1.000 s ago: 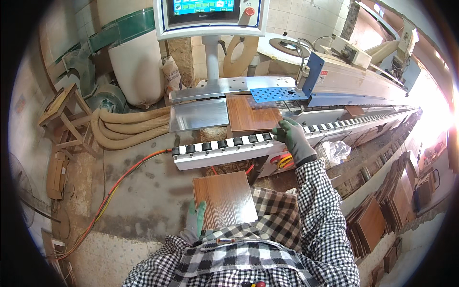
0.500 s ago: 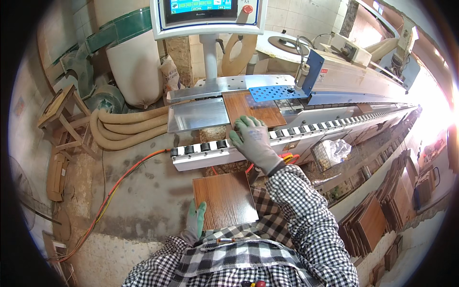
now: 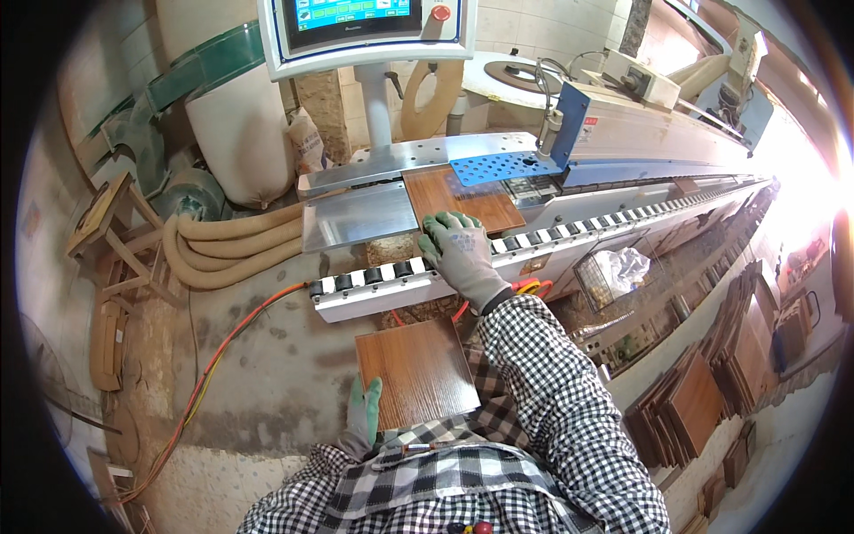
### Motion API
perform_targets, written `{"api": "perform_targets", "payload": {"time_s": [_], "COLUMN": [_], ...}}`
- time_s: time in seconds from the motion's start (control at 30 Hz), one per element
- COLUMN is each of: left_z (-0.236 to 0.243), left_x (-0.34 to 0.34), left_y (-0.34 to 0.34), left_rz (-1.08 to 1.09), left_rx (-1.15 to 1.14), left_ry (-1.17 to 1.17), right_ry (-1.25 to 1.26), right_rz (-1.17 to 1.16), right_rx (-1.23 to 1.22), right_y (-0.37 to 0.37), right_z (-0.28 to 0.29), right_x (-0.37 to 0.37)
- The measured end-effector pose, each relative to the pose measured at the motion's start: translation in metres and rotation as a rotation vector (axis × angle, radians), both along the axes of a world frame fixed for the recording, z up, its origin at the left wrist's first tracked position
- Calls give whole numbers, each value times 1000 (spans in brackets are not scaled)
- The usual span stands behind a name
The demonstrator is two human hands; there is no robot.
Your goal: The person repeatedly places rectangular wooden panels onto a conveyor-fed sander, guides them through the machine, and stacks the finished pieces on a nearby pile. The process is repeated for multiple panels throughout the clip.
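My left hand [image 3: 361,415], in a grey glove with green fingertips, grips the lower left corner of a brown wood-grain board [image 3: 418,372]. Its thumb lies along the near edge on the face, while the other fingers are hidden beneath. This board is held in front of my apron. My right hand [image 3: 463,254], gloved alike, reaches forward over a row of rollers [image 3: 391,271]. Its fingers lie stretched on the near edge of a second wood-grain board [image 3: 463,203], which rests on the machine's metal table [image 3: 356,218], partly under a blue perforated plate [image 3: 503,167].
A control panel with a screen [image 3: 351,16] and red button [image 3: 441,13] stands above the machine. Hoses [image 3: 236,262] and an orange cable [image 3: 227,343] run at left, near a wooden stool [image 3: 111,214]. Stacked boards [image 3: 680,409] lean at right, below a wire basket [image 3: 600,280].
The whole view has shifted slightly, with the machine now a little further left. Both hands stay on their boards, with no clear movement of the boards against the machine.
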State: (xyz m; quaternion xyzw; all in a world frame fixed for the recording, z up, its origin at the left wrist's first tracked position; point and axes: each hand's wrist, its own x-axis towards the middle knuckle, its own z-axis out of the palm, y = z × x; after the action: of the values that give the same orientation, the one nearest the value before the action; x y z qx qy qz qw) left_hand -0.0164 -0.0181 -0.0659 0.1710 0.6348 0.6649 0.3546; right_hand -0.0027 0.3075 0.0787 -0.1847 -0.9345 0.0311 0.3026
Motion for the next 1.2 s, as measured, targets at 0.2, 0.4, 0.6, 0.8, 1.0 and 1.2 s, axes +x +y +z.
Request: {"api": "perform_targets", "payload": {"time_s": [0.2, 0.4, 0.6, 0.8, 1.0, 1.2], "left_z": [12, 21, 2, -6, 3, -2], "left_x": [2, 5, -2, -3, -1, -2], "left_y": [1, 4, -2, -1, 2, 0], "left_rz": [-5, -5, -68, -32, -49, -32], "left_rx": [5, -28, -69, 8, 21, -3], "left_ry": [-29, 29, 17, -106, -89, -77], "right_ry": [-26, -77, -137, -132, -119, -113], "right_rz": [-35, -92, -156, -238, -310, -395], "right_rx": [-8, -2, -28, -35, -13, -49], "right_y": [11, 21, 32, 46, 64, 95], "right_z": [-3, 3, 8, 10, 7, 6], "right_x": [7, 22, 34, 47, 62, 88]}}
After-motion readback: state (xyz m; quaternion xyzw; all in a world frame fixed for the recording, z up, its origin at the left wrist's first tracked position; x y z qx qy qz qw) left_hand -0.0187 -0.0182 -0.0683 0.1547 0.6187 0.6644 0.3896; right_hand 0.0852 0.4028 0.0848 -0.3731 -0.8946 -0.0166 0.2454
